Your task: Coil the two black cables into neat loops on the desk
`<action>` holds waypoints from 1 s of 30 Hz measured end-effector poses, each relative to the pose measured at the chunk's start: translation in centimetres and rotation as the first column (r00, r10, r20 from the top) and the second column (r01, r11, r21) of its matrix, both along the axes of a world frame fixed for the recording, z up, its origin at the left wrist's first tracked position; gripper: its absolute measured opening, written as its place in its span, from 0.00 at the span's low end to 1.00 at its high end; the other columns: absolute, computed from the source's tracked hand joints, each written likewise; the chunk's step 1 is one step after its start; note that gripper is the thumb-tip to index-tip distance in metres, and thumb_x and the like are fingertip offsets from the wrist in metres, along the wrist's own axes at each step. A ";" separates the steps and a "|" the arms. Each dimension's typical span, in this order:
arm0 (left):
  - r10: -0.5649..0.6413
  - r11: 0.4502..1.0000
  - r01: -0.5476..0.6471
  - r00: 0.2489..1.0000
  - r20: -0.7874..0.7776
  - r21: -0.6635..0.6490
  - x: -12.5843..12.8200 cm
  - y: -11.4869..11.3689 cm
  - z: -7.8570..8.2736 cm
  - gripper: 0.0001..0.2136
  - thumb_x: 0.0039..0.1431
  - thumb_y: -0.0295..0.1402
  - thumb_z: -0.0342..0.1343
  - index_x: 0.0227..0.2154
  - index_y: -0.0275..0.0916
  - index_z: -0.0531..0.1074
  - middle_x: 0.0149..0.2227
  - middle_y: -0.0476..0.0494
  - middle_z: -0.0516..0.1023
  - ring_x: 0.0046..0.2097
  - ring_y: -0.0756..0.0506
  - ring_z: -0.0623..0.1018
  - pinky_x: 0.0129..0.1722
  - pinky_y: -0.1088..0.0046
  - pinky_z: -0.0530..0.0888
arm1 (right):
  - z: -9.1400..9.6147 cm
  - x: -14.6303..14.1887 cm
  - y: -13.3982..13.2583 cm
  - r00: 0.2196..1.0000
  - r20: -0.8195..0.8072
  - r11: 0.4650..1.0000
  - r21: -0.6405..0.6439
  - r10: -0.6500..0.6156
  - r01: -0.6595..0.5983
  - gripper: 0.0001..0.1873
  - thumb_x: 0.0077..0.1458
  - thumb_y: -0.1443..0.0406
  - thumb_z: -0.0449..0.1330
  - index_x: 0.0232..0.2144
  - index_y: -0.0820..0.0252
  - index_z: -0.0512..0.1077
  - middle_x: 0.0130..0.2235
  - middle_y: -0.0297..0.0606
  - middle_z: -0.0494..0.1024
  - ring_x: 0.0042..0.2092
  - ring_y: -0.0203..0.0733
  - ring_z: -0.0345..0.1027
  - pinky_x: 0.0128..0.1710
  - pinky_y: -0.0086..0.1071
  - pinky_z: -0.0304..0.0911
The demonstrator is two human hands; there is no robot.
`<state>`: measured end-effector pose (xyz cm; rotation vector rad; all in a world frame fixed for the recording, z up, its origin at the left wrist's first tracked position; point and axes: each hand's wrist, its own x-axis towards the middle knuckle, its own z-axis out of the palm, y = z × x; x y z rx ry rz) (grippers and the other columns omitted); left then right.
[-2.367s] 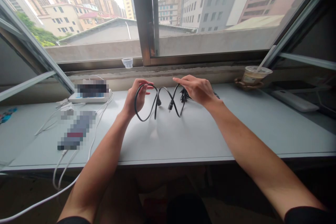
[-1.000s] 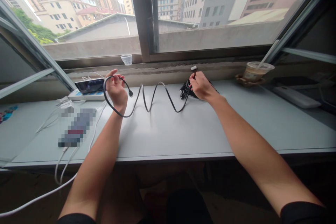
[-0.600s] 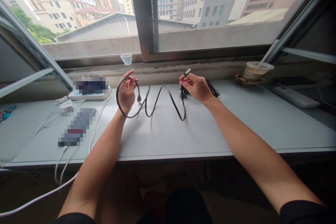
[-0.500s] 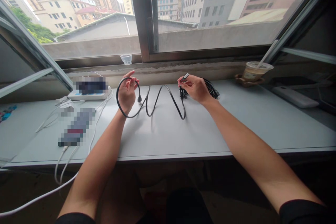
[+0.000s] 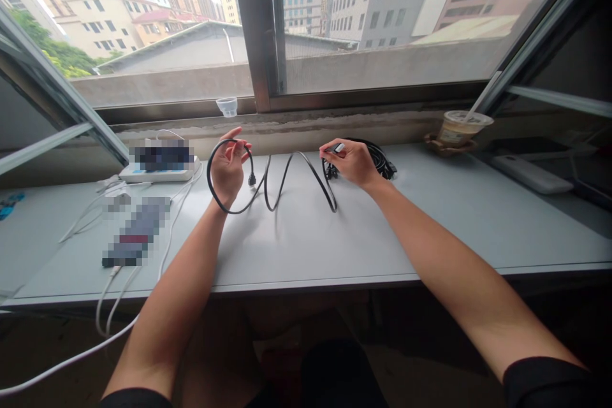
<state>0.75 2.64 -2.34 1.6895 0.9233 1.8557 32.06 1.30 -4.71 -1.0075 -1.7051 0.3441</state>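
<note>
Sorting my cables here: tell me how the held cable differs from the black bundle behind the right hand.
The held cable spreads in wide, open loops; the bundle is gathered in a tight coil. The held cable runs between the left hand and right hand; the bundle lies on the table. Both are black.

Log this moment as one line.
Left hand: supporting black cable | right hand: pinching cable's pale-tipped end | cable: loose coils between hands, other plug hanging | beyond right hand: bundled black cords on desk
</note>
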 end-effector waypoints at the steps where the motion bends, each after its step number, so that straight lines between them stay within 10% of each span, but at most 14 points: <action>1: 0.000 1.000 0.000 1.000 0.003 0.005 0.0 0.0 0.0 0.22 0.64 0.50 0.64 0.54 0.43 0.77 0.40 0.44 0.81 0.43 0.47 0.84 0.43 0.70 0.83 | 0.0 0.0 0.0 1.000 -0.022 1.000 0.000 0.004 -0.004 0.14 0.61 0.53 0.67 0.39 0.57 0.82 0.37 0.40 0.87 0.36 0.47 0.82 0.43 0.41 0.79; 14: 0.001 1.000 -0.001 1.000 0.026 0.015 0.2 -0.4 0.6 0.22 0.63 0.53 0.65 0.49 0.41 0.78 0.39 0.44 0.82 0.43 0.46 0.85 0.42 0.71 0.84 | 0.6 0.2 -0.3 0.992 -0.102 0.978 0.185 -0.079 0.097 0.11 0.60 0.56 0.68 0.39 0.55 0.84 0.45 0.42 0.83 0.38 0.44 0.79 0.30 0.35 0.79; 21: 0.018 1.000 -0.020 0.990 0.139 0.010 0.5 -0.9 1.3 0.19 0.63 0.52 0.65 0.46 0.42 0.75 0.38 0.46 0.80 0.39 0.46 0.86 0.37 0.74 0.83 | 0.2 0.7 0.0 0.966 0.248 0.966 0.257 -0.076 0.010 0.11 0.67 0.64 0.61 0.40 0.53 0.85 0.47 0.43 0.83 0.45 0.45 0.79 0.45 0.38 0.75; 30: 0.035 0.981 -0.037 0.999 -0.014 -0.192 1.6 -2.6 1.6 0.22 0.66 0.53 0.61 0.48 0.39 0.70 0.36 0.43 0.83 0.31 0.46 0.85 0.22 0.80 0.74 | 0.7 -1.5 -1.7 0.768 0.613 0.957 0.292 -0.185 -0.002 0.15 0.72 0.65 0.57 0.51 0.47 0.83 0.48 0.37 0.85 0.39 0.39 0.77 0.33 0.32 0.57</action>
